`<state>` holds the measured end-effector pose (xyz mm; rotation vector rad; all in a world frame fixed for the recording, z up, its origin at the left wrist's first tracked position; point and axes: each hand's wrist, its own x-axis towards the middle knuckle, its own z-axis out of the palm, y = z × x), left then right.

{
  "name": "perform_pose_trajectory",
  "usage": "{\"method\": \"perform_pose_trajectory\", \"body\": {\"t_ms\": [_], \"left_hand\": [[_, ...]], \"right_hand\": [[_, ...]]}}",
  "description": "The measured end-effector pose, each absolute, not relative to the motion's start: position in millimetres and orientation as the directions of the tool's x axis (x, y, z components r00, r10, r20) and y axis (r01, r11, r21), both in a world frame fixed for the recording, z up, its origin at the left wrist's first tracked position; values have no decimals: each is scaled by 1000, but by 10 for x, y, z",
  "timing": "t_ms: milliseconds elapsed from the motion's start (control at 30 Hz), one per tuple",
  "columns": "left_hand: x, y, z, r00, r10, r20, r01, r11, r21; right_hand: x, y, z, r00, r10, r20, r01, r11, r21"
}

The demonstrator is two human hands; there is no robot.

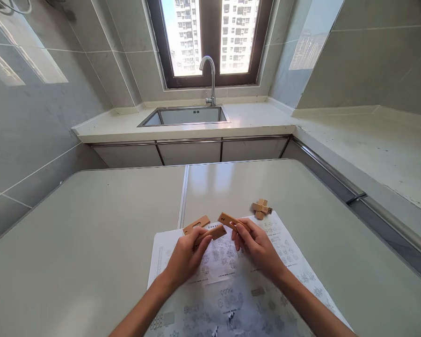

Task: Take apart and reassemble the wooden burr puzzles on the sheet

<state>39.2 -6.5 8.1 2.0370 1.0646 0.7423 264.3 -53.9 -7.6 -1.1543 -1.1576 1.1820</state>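
Note:
My left hand (188, 252) is closed on a flat wooden puzzle piece (218, 231), which points to the right. My right hand (255, 241) pinches another wooden puzzle piece (227, 218) marked with a dark "2"; its far end tilts up to the left. The two held pieces are close together above the printed sheet. Just beyond my left hand lies a third wooden piece (192, 226) with a slot in it, partly hidden by the fingers. An assembled wooden cross-shaped puzzle (262, 208) rests past my right hand, by the sheet's upper right corner.
A large instruction sheet (228, 292) covered in small diagrams lies under my hands on the pale table (91, 243). Behind the table, a counter (252, 117) holds a sink (185, 108) and a faucet (211, 77). A metal rail (337, 175) runs along the right side.

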Motion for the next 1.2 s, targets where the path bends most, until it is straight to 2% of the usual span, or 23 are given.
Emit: {"method": "perform_pose_trajectory", "body": {"t_ms": [100,167,233,367,500,833,1067,1200], "left_hand": [[485,-142,63,528,849,-19,260,-140,955],[540,-179,70,574,814,-87,129,14,992],[576,-200,85,598,794,-112,56,98,994],[588,-202,85,587,800,-123,48,117,992],[585,-187,59,575,808,-130,34,135,990],[588,-191,88,584,800,-134,52,128,990],[577,-197,76,580,803,-135,99,95,991],[580,-192,66,583,804,-118,73,93,993]], "right_hand": [[2631,-539,-58,-23,999,25,-86,23,-996],[2619,-549,-49,-62,998,29,-85,23,-996],[2603,-566,-46,-90,995,38,-82,30,-996],[2576,-607,-61,-90,994,63,-17,62,-998],[2569,-631,-80,-74,985,156,149,165,-975],[2591,-640,-132,-97,915,391,449,391,-803],[2602,-656,-194,-157,867,472,556,473,-684],[2581,-661,-188,-156,864,480,561,477,-676]]}}
